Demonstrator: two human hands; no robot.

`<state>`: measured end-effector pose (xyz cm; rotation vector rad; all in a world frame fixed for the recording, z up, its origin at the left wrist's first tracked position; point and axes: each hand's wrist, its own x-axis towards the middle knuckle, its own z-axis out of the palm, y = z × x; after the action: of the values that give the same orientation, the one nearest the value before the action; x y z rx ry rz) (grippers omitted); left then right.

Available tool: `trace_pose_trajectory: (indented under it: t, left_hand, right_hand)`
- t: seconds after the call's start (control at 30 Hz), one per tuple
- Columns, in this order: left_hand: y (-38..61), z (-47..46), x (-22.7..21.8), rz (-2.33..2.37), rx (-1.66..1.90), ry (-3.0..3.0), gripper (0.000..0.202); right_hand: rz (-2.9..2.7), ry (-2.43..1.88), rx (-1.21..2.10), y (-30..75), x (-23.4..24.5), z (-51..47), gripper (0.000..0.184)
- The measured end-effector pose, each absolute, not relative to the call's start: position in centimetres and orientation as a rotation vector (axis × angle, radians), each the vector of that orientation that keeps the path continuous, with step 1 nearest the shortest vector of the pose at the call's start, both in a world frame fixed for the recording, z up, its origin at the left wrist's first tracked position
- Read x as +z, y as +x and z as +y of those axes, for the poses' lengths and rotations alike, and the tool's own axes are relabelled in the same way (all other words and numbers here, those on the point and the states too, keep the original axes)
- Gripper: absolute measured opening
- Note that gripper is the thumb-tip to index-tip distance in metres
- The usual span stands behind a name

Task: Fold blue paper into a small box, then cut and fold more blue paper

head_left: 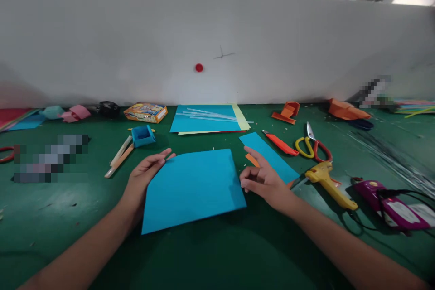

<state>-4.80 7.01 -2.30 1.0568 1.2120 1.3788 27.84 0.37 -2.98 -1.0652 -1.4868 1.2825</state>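
Note:
A blue sheet of paper [193, 188] lies on the green table [217, 253] in front of me. My left hand [144, 176] rests on its left edge with the fingers stretched out flat. My right hand [263, 179] is at the sheet's right edge, index finger extended, the other fingers curled against the paper's edge. A narrower blue strip [272, 156] lies just right of that hand, over a small orange piece [252, 159].
Orange utility knife [280, 143], scissors [314, 146], yellow glue gun [331, 183] and a purple device [390, 204] lie to the right. Behind: stacked coloured paper with glue sticks [207, 118], small blue paper box [143, 135], printed carton [145, 112], wooden sticks [119, 156]. White wall [217, 45] at back.

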Motion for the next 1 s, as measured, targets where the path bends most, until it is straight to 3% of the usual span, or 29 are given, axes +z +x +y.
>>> trace_pose_trajectory:
  t: [0.1,0.2,0.33,0.53,0.67,1.0]
  left_hand:
    - [-5.3,7.8,-2.8,1.278,1.371,1.219,0.028]
    - [-6.0,8.3,-2.5,1.300,1.295,1.364,0.029]
    - [-6.9,8.1,-2.0,1.435,1.022,1.844,0.044]
    - [-7.6,6.3,-2.9,1.264,0.224,2.678,0.102]
    - [-7.5,5.8,-2.9,1.198,0.033,2.699,0.093]
    - [-7.4,6.0,-2.2,1.204,0.046,2.702,0.076]
  right_hand:
    - [-1.485,-1.046,1.251,28.2,-3.2,0.6,0.080]
    - [-1.618,-1.080,1.098,28.9,-3.2,0.7,0.051]
    - [-1.803,-1.176,0.866,29.7,-2.8,0.6,0.026]
    - [-1.947,-1.155,0.652,30.4,-1.7,0.4,0.020]
    - [-1.978,-1.090,0.634,30.4,-1.0,0.1,0.021]
    - [-2.053,-1.022,0.656,30.4,-1.0,0.0,0.020]
